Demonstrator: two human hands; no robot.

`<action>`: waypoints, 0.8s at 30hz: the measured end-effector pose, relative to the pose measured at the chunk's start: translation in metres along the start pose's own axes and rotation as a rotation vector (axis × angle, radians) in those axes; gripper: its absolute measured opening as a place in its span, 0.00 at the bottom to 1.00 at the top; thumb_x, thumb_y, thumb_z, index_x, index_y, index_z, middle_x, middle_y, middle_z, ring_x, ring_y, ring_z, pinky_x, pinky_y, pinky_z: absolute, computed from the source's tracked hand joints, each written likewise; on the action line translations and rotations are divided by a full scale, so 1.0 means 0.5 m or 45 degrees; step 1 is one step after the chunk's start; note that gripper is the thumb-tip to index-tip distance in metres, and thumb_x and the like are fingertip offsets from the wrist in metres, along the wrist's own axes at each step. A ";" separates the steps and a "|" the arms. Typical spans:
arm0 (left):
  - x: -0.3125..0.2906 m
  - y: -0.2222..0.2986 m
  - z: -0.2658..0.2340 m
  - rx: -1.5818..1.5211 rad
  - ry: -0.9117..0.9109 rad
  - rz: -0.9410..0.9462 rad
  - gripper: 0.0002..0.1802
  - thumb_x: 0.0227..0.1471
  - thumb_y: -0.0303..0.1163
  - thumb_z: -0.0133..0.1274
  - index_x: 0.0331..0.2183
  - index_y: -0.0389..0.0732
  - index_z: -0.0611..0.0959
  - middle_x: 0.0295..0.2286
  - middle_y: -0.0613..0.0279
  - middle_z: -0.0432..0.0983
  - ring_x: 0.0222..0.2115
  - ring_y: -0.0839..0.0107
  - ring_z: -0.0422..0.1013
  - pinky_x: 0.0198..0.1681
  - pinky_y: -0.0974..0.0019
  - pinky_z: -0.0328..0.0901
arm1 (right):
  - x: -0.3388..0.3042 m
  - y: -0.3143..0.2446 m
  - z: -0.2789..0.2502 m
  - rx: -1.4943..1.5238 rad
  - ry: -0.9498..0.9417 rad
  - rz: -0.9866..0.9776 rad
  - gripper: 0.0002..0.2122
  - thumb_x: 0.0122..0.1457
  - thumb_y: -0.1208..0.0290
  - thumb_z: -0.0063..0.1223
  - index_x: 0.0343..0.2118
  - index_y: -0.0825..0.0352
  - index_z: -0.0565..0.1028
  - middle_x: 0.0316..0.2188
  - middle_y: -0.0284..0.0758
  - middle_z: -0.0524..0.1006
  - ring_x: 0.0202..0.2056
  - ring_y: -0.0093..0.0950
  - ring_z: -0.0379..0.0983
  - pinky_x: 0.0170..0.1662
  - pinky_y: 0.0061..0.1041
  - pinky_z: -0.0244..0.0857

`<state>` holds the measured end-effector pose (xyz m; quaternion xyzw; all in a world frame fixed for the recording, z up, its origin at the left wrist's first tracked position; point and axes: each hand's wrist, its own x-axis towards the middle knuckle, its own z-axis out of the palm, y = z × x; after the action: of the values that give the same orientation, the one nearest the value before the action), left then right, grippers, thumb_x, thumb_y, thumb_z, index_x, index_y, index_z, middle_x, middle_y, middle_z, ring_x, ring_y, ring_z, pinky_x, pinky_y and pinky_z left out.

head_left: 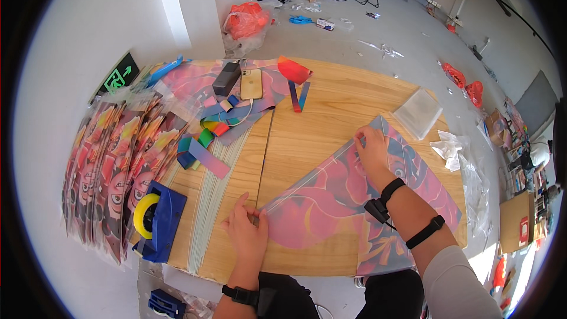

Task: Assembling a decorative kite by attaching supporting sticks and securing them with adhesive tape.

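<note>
Nine o'clock: picture cloths (112, 177), look bagged, maybe done. Eight: loose thin sticks (212, 218). Seven: left hand (247, 230), fingers curled, part open, by cloth tip; can't tell if holding. Five: pink cloth (313, 212), flat, unbagged, stick (325, 165) along edge. Three: right hand (373, 153), fingers bent on cloth; can't tell if pinching.

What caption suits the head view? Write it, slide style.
Right hand on a patterned sheet, left hand at its left corner, on a wooden table.
</note>
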<state>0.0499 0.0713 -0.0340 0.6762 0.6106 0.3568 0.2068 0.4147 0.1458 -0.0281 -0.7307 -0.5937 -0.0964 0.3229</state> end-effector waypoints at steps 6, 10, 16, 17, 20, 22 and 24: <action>0.000 -0.001 0.000 0.007 -0.004 -0.014 0.33 0.49 0.28 0.62 0.57 0.41 0.73 0.27 0.71 0.75 0.37 0.69 0.71 0.50 0.57 0.53 | -0.004 -0.001 0.002 -0.095 0.061 -0.142 0.07 0.55 0.74 0.61 0.33 0.57 0.74 0.31 0.25 0.77 0.39 0.31 0.71 0.46 0.36 0.57; 0.000 0.003 -0.002 0.011 -0.006 -0.007 0.32 0.49 0.28 0.62 0.57 0.41 0.73 0.27 0.71 0.75 0.36 0.69 0.70 0.50 0.57 0.53 | -0.004 0.002 0.010 -0.120 0.082 -0.171 0.07 0.54 0.75 0.61 0.32 0.56 0.74 0.31 0.24 0.76 0.39 0.31 0.71 0.46 0.36 0.56; 0.002 0.003 0.000 0.029 0.004 0.018 0.32 0.49 0.28 0.62 0.56 0.41 0.73 0.27 0.71 0.75 0.36 0.69 0.70 0.50 0.58 0.53 | -0.006 0.006 0.018 -0.124 0.100 -0.190 0.08 0.54 0.75 0.62 0.32 0.56 0.73 0.30 0.24 0.76 0.38 0.30 0.71 0.46 0.36 0.56; 0.002 0.004 -0.001 0.032 0.003 0.021 0.31 0.49 0.28 0.62 0.56 0.41 0.73 0.27 0.71 0.75 0.36 0.69 0.70 0.50 0.58 0.53 | -0.006 0.006 0.019 -0.129 0.110 -0.200 0.08 0.54 0.75 0.62 0.32 0.56 0.73 0.30 0.23 0.76 0.38 0.30 0.70 0.46 0.35 0.55; 0.002 0.005 -0.003 0.041 0.002 0.024 0.30 0.50 0.28 0.62 0.55 0.42 0.74 0.27 0.71 0.75 0.36 0.69 0.70 0.50 0.58 0.53 | -0.007 0.005 0.021 -0.132 0.104 -0.202 0.08 0.54 0.75 0.62 0.32 0.56 0.73 0.29 0.23 0.76 0.38 0.29 0.71 0.46 0.35 0.55; 0.002 0.001 0.000 0.041 0.010 0.037 0.29 0.50 0.28 0.62 0.54 0.42 0.74 0.27 0.71 0.75 0.36 0.69 0.70 0.50 0.58 0.53 | -0.007 0.004 0.018 -0.138 0.092 -0.194 0.08 0.54 0.74 0.62 0.32 0.56 0.73 0.29 0.24 0.76 0.38 0.29 0.71 0.46 0.35 0.55; 0.001 0.001 0.000 0.042 0.019 0.050 0.28 0.51 0.29 0.62 0.54 0.42 0.75 0.26 0.71 0.75 0.36 0.69 0.70 0.50 0.58 0.53 | -0.009 0.004 0.017 -0.125 0.090 -0.192 0.08 0.53 0.74 0.62 0.32 0.56 0.73 0.29 0.23 0.76 0.39 0.29 0.71 0.46 0.35 0.55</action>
<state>0.0504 0.0717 -0.0337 0.6885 0.6046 0.3557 0.1841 0.4133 0.1471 -0.0376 -0.6949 -0.6299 -0.1752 0.2992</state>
